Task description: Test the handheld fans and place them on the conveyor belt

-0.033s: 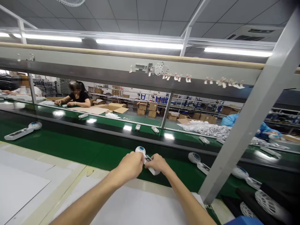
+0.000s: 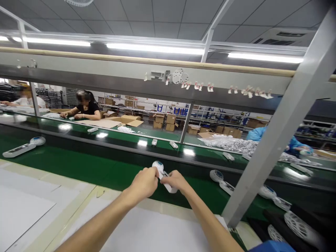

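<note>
Over the green conveyor belt, both my hands grip one white handheld device with a round, blue-centred head and a long handle. My left hand is closed at its neck, just below the head. My right hand is closed around the handle, thumb on top near a dark slot. The device slants, head away from me and handle end toward me. My fingers cover part of its middle. A similar white device lies on the belt to the right, and another to the far left.
White sheets cover the near worktop. A slanted metal post rises at right, near black parts with white grilles. Across the belt sit a person in black and a blue-sleeved person by a heap of small parts.
The held device has tilted slightly, and its blue centre shows less. My hands have shifted a little to the left and up. The surrounding scene has slid slightly left in view.
</note>
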A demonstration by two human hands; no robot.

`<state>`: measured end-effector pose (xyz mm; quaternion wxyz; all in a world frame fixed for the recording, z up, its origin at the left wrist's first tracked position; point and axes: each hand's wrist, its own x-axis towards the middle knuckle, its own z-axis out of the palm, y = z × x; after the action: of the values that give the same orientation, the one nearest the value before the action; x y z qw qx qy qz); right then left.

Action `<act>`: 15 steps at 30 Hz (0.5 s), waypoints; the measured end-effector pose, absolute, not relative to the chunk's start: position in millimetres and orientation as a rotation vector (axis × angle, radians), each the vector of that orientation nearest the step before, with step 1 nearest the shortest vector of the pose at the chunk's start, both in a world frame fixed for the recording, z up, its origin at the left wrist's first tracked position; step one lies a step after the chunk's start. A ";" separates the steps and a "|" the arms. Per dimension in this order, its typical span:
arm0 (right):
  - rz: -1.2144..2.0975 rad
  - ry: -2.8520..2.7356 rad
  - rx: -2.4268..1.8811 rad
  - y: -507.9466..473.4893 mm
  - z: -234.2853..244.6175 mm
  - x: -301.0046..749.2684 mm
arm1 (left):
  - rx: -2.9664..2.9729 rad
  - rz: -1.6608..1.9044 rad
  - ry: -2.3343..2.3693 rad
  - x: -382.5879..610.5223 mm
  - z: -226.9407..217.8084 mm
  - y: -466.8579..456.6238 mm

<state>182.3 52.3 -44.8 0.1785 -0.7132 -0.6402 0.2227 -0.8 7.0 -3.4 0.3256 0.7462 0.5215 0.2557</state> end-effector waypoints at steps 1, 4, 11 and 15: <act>0.660 -1.799 -1.947 48.9 -37.2 177.5 | 1.860 0.712 1.368 -0.8 -6.3 12.9; 0.766 -1.811 -1.709 33.9 -10.3 163.9 | 1.527 0.824 1.190 4.3 -10.8 21.4; 0.663 -1.802 -1.648 26.0 21.3 191.4 | 0.875 1.191 0.854 14.7 4.0 8.1; 0.349 -1.564 -2.118 48.9 -3.5 241.9 | 0.884 1.169 0.718 3.3 25.2 -1.6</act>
<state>241.9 48.9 -3.5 0.2407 -0.7740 -0.5715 0.1277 3.3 -1.6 25.2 0.6852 0.3946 0.3203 0.5218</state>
